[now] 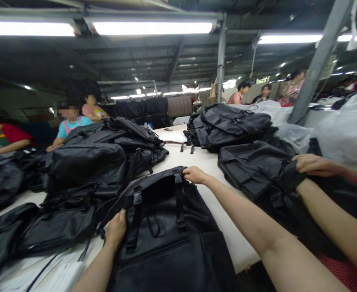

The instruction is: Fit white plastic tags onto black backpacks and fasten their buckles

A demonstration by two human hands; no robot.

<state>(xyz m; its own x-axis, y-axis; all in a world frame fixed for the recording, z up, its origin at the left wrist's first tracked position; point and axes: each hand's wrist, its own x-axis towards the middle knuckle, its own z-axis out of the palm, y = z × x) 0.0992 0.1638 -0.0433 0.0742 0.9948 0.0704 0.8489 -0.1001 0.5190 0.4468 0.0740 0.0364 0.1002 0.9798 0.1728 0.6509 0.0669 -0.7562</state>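
Note:
A black backpack (163, 251) with two buckled straps and a front zip lies before me on the pale table. My left hand (116, 229) is closed on its left side edge, below the flap. At the upper right corner of the flap, my right hand (195, 175) pinches the backpack's edge beside a strap. A thin black cord loops over the front between the straps. The undersides of both hands' grips are hidden by the fabric.
Black backpacks are heaped to the left (87, 166) and at the far right (229, 123). Close on my right, a co-worker's hands (315, 164) handle another black backpack (251, 166). Clear plastic bags (345, 125) bulge behind. White sheets (53, 271) lie at the lower left.

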